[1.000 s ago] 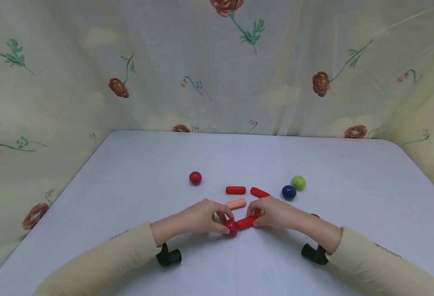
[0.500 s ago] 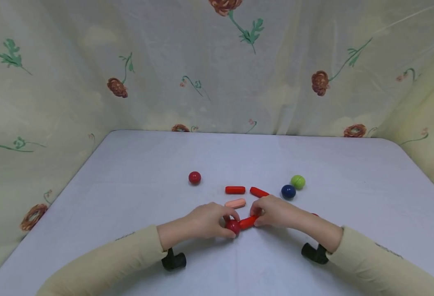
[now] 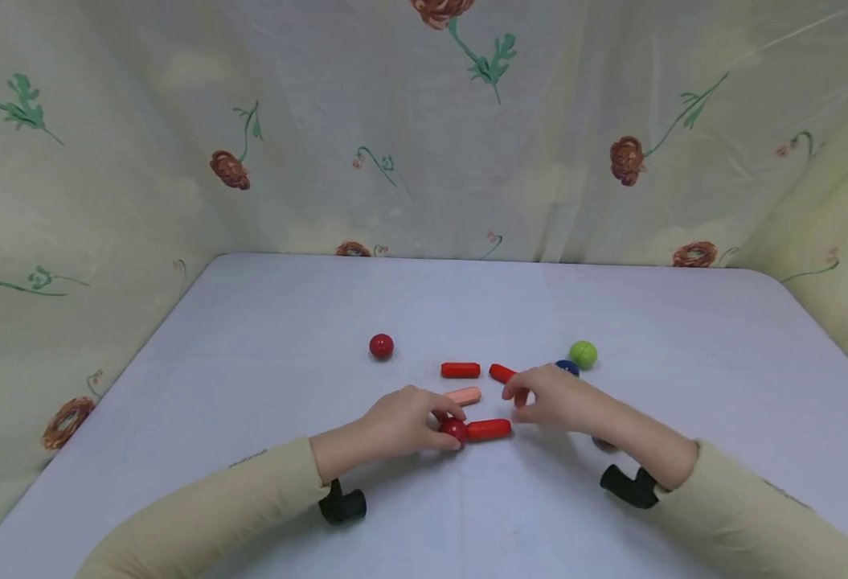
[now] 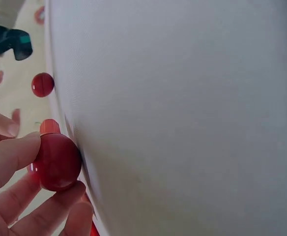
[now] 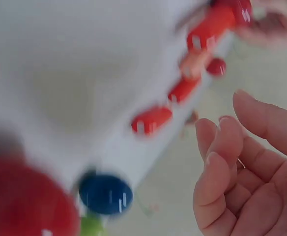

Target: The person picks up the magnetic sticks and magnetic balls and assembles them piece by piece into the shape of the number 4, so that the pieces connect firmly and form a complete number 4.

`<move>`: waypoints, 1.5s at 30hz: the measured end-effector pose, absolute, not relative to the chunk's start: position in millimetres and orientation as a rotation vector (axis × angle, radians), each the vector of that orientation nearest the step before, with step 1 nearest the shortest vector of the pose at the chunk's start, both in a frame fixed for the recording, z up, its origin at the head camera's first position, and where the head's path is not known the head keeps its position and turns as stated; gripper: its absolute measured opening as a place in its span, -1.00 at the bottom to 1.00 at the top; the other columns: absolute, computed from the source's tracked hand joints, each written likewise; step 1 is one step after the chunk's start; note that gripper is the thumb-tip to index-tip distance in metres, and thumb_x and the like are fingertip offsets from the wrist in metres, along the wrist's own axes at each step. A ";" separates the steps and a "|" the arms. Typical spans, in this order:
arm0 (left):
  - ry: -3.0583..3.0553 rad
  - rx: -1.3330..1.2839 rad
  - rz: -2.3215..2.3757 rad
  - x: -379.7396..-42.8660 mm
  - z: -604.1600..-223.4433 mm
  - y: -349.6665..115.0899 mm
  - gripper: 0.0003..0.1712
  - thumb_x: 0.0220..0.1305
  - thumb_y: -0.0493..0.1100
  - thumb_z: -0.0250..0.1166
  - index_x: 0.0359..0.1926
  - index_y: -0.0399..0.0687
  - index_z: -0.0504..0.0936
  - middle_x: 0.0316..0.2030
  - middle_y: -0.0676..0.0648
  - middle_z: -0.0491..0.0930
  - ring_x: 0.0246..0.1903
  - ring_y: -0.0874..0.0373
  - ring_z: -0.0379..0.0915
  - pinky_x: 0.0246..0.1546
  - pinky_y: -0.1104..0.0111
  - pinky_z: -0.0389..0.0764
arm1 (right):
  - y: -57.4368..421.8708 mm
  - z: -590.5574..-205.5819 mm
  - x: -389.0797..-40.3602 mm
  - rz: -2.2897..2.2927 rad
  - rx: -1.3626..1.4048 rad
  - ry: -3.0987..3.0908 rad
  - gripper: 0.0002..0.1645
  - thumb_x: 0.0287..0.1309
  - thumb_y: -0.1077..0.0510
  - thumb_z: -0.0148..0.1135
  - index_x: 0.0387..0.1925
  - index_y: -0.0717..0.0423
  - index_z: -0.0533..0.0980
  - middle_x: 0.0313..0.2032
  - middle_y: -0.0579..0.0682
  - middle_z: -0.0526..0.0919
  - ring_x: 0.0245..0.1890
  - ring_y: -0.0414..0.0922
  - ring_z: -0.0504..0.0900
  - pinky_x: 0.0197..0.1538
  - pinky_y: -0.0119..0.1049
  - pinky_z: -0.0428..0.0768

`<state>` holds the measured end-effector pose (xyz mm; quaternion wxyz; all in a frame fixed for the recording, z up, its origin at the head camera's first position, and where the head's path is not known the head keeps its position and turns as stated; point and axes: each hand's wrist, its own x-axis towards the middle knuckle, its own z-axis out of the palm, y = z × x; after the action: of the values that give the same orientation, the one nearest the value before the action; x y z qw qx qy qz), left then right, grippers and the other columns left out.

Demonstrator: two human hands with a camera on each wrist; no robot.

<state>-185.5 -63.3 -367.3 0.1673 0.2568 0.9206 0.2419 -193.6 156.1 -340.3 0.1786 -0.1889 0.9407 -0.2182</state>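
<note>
My left hand pinches a glossy red ball between thumb and fingers, low over the white table. Against the ball's right side lies a thick red stick. A pink stick lies just behind, its left end hidden by the left hand. Right of the red stick, my right hand hovers with loosely bent fingers and holds nothing. That hand partly covers another red stick. To the left of it is one more red stick.
Farther back at the left sits a red ball. A green ball stands beside a blue ball, which the right hand partly hides. Close to the right wrist camera is a blurred red ball. A flowered curtain hangs behind the table.
My right hand has let go of the thick red stick and moved right and slightly back. That stick now lies flatter. The left hand, still with the ball, has shifted slightly right.
</note>
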 end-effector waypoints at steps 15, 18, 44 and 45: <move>2.522 0.701 0.847 -188.4 -368.5 -73.6 -0.65 0.03 -0.12 0.39 -0.08 0.14 0.63 -0.19 0.12 0.57 -0.22 0.22 0.40 -0.39 0.46 0.44 | 262.6 -336.1 -185.6 -0.616 -0.428 2.553 -0.59 -0.06 0.17 0.35 -0.10 0.16 0.52 -0.24 0.03 0.54 -0.28 -0.09 0.46 -0.26 -0.22 0.56; 2.511 0.690 0.847 -188.8 -369.3 -74.3 -0.64 0.03 -0.13 0.38 -0.08 0.15 0.63 -0.20 0.14 0.57 -0.21 0.23 0.39 -0.37 0.45 0.44 | 266.5 -344.9 -182.9 -0.637 -0.427 2.557 -0.56 -0.09 0.17 0.37 -0.10 0.15 0.51 -0.28 -0.01 0.53 -0.29 -0.10 0.44 -0.28 -0.27 0.52; 2.500 0.666 0.819 -188.8 -368.1 -69.3 -0.62 0.01 -0.15 0.39 -0.07 0.14 0.63 -0.20 0.13 0.57 -0.19 0.21 0.38 -0.37 0.44 0.43 | 210.1 -349.1 -177.1 -0.771 -0.566 2.584 -0.62 -0.08 0.16 0.37 -0.13 0.12 0.55 -0.34 -0.07 0.57 -0.42 -0.19 0.43 -0.44 -0.42 0.50; 2.503 0.664 0.812 -188.9 -368.2 -68.9 -0.62 0.01 -0.14 0.39 -0.07 0.15 0.63 -0.20 0.13 0.57 -0.19 0.21 0.38 -0.37 0.44 0.42 | 207.8 -349.3 -177.0 -0.774 -0.573 2.578 -0.62 -0.07 0.17 0.37 -0.14 0.13 0.55 -0.34 -0.07 0.56 -0.42 -0.19 0.43 -0.44 -0.42 0.51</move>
<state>-188.9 -68.9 -368.2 0.2121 0.2392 0.9013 0.2923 -177.0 207.8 -349.3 0.1936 -0.2043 0.9190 -0.2761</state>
